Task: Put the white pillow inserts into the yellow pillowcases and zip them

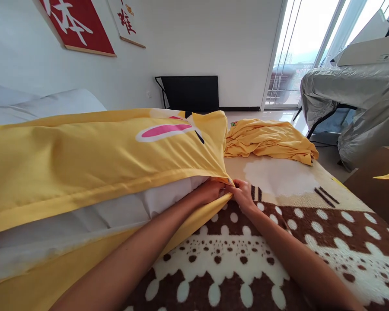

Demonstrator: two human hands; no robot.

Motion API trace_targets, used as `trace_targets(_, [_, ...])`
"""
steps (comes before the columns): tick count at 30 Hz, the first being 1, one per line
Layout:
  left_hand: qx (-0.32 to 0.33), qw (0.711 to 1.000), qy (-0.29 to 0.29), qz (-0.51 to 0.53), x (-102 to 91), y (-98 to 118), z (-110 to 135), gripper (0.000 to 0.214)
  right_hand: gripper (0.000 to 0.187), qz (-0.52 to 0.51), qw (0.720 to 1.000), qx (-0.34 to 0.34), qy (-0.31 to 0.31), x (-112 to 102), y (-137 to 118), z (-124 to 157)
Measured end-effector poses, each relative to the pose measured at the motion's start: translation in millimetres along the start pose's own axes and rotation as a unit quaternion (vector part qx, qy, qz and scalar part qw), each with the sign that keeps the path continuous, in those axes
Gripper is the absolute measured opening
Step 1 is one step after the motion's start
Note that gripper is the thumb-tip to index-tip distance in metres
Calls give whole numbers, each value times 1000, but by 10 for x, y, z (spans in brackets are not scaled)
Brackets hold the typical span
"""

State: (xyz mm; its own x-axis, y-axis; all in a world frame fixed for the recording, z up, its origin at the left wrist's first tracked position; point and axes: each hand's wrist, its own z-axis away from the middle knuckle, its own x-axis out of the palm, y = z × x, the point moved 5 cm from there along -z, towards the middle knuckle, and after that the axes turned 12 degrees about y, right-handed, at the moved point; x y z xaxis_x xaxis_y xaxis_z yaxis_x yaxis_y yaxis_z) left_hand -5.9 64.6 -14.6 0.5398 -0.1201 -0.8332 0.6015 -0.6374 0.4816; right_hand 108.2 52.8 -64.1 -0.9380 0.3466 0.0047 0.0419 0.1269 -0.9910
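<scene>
A long yellow pillow cover (94, 151) with a pink and white cartoon print lies across the bed, its near side gaping open. A white pillow (129, 207) shows inside through the slit. My left hand (213, 191) is at the right end of the opening, closed on the cover's edge, with its fingertips partly hidden by the fabric. Close beside it, my right hand (242, 193) pinches the same corner of the cover from outside. The two hands nearly touch there.
A crumpled yellow cloth (269, 140) lies beyond the cover's right end. Under everything is a brown and cream patterned blanket (246, 259). To the right stand plastic-covered furniture (343, 86) and a cardboard box (379, 185). A black panel (191, 93) leans by the wall.
</scene>
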Motion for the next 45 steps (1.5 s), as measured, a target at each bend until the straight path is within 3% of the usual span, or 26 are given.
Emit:
trace_targets(10, [-15, 998, 13, 52, 60, -14, -83, 25, 20, 5, 999, -12, 30, -21, 1, 10])
trace_targets(19, [-101, 989, 98, 41, 29, -199, -37, 34, 19, -20, 999, 40, 29, 38, 17, 4])
trace_targets(27, [-60, 996, 46, 38, 127, -190, -85, 28, 23, -68, 995, 60, 38, 85, -6, 58])
trace_targets(32, [-66, 997, 26, 34, 156, -166, -107, 21, 25, -70, 995, 55, 42, 60, -34, 93])
trace_targets(40, [-139, 984, 101, -42, 152, -142, -103, 10, 22, -51, 998, 31, 26, 61, -11, 82])
trace_targets(45, [-164, 977, 112, -74, 144, -111, -83, 13, 24, -35, 999, 31, 25, 58, 10, 53])
